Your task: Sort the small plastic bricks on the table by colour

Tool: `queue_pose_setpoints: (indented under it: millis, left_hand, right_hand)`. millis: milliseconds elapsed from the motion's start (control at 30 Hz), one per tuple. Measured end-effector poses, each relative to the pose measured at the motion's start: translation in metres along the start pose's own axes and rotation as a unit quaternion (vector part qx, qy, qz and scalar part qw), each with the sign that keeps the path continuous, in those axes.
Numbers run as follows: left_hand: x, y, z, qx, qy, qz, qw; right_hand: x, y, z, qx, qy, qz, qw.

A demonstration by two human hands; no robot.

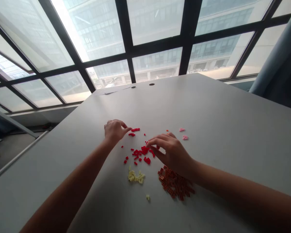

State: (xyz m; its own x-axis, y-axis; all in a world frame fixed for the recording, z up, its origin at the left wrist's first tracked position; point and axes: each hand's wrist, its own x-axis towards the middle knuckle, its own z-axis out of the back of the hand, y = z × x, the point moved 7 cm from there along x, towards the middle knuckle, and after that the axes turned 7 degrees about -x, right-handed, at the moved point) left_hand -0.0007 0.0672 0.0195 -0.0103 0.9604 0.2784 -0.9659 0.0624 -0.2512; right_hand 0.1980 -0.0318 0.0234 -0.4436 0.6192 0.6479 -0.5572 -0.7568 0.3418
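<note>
Small red building bricks (pixel 136 153) lie scattered on the table between my two hands. My left hand (pixel 114 131) is at the far side of them, thumb and forefinger closed at the left end of a short row of red bricks (pixel 135 129). Just nearer lies another small red cluster (pixel 132 134). My right hand (pixel 172 149) reaches in from the right over the red pile. Its thumb and forefinger come together above a red clump (pixel 145 150); whether a brick is between them is too small to tell.
A heap of brownish-orange bricks (pixel 176 184) lies under and in front of my right wrist. Pale yellow bricks (pixel 135 176) sit nearer me, with a lone yellow piece (pixel 148 197). Pink pieces (pixel 185 138) lie to the right. The white table (pixel 220 119) ends by large windows.
</note>
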Motion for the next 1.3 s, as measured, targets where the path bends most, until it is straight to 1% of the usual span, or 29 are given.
queue_pose_setpoints:
  millis: [133, 300, 433, 700, 933, 1133, 1300]
  left_hand:
    - [0.008, 0.001, 0.003, 0.001, 0.025, -0.012, 1.0]
    - [0.011, -0.005, -0.005, 0.001, 0.059, -0.044, 0.997]
    - [0.011, -0.013, -0.008, 0.007, 0.056, -0.06, 0.997]
    - [0.009, -0.023, -0.001, 0.032, 0.04, -0.075, 0.996]
    - [0.01, -0.021, -0.002, 0.045, 0.039, -0.078, 0.995]
    - [0.009, -0.016, -0.001, 0.045, 0.04, -0.068, 0.996]
    - [0.009, -0.017, -0.002, 0.028, 0.041, -0.071, 0.996]
  right_hand:
    - [0.001, 0.001, 0.002, 0.0, -0.003, -0.001, 1.0]
    - [0.001, 0.002, 0.003, -0.001, -0.002, 0.001, 1.0]
    - [0.001, 0.001, 0.003, -0.005, -0.001, 0.0, 1.0]
    - [0.002, 0.002, 0.005, -0.013, -0.001, 0.0, 1.0]
    - [0.003, 0.001, 0.005, -0.017, 0.003, -0.003, 1.0]
    - [0.002, 0.001, 0.006, -0.012, -0.011, 0.001, 1.0]
    - [0.002, -0.005, 0.002, -0.031, 0.011, -0.018, 0.999]
